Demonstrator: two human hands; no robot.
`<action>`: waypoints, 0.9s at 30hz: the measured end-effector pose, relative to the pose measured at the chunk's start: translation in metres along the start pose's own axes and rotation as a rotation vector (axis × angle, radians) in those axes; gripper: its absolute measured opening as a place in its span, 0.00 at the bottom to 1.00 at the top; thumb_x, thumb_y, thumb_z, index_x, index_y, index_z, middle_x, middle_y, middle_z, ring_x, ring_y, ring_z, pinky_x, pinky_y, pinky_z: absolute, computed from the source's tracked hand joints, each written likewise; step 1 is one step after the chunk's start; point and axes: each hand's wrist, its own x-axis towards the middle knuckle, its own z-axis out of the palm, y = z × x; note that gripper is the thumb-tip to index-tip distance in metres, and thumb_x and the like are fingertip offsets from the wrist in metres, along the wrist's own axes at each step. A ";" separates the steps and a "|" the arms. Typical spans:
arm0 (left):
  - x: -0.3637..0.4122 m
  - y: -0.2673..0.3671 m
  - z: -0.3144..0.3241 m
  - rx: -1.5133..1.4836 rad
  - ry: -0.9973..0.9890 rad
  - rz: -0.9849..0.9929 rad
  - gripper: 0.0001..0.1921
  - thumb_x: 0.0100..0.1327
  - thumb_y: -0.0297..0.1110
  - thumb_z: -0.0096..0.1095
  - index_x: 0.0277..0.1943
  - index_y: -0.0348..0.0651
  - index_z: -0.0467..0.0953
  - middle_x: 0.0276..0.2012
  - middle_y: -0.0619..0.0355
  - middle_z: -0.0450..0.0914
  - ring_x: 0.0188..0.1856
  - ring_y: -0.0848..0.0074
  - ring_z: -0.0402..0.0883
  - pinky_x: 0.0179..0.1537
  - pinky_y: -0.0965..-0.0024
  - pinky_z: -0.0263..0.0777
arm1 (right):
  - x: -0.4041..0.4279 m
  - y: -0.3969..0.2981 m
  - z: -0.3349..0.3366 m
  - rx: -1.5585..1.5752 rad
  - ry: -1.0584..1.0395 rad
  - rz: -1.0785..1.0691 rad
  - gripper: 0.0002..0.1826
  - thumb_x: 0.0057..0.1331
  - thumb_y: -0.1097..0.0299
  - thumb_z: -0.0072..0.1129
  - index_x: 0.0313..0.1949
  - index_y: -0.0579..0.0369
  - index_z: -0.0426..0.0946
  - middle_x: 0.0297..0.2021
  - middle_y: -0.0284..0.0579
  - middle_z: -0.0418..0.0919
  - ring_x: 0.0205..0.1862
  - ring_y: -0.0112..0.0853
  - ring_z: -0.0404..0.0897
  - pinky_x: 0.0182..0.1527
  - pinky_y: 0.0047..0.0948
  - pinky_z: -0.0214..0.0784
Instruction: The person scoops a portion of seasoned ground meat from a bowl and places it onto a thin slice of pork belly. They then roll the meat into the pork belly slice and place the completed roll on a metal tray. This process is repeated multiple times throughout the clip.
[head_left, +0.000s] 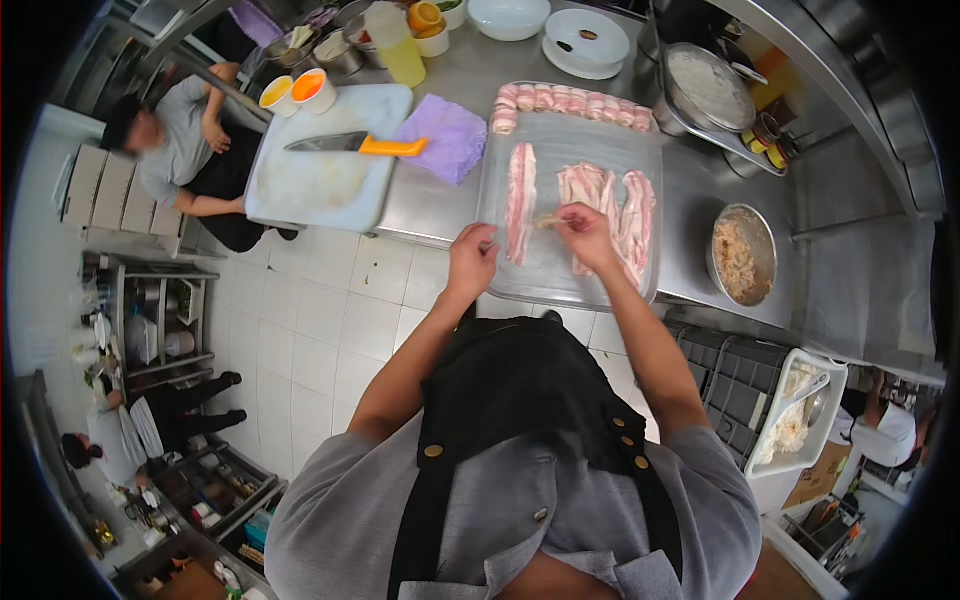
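Note:
My right hand (585, 234) is over the clear tray (547, 289), its fingertips pinching a small pale clump of food (550, 222). Just left of that clump lies a single flat strip of raw bacon (520, 202), running lengthwise. Beneath and beyond my right hand, more bacon strips (586, 180) overlap in a loose pile, partly hidden by the hand. Another folded bacon strip (637, 217) lies along the right side. My left hand (472, 259) hovers at the tray's left rim, fingers half curled and apparently bare. Several bacon rolls (574, 101) line the tray's far edge.
A steel bowl of shredded mixture (739, 255) stands right of the tray. To the left, an orange-handled knife (352, 144) lies across a white cutting board (315, 195) and a purple cloth (450, 139). White plates (585, 41) sit behind. A person (187, 150) is beside the board.

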 end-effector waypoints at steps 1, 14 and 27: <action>0.008 -0.003 0.003 -0.021 -0.021 0.013 0.13 0.53 0.18 0.62 0.43 0.36 0.78 0.43 0.50 0.78 0.40 0.67 0.81 0.35 0.70 0.77 | 0.003 0.016 0.018 0.025 -0.007 -0.030 0.08 0.55 0.83 0.62 0.35 0.58 0.78 0.30 0.36 0.79 0.32 0.22 0.77 0.35 0.21 0.70; 0.051 -0.015 0.014 0.017 -0.332 0.391 0.15 0.47 0.17 0.59 0.41 0.36 0.80 0.36 0.48 0.78 0.35 0.62 0.79 0.38 0.65 0.74 | -0.044 0.001 0.090 -0.893 0.068 -0.146 0.07 0.55 0.71 0.59 0.31 0.62 0.75 0.27 0.55 0.76 0.31 0.51 0.78 0.34 0.46 0.73; 0.039 -0.014 0.001 0.217 -0.421 0.419 0.24 0.50 0.18 0.62 0.53 0.38 0.69 0.48 0.44 0.72 0.53 0.51 0.70 0.52 0.58 0.68 | 0.012 -0.007 0.060 -0.491 -0.017 0.470 0.12 0.50 0.64 0.68 0.24 0.62 0.81 0.17 0.42 0.78 0.19 0.29 0.76 0.23 0.29 0.66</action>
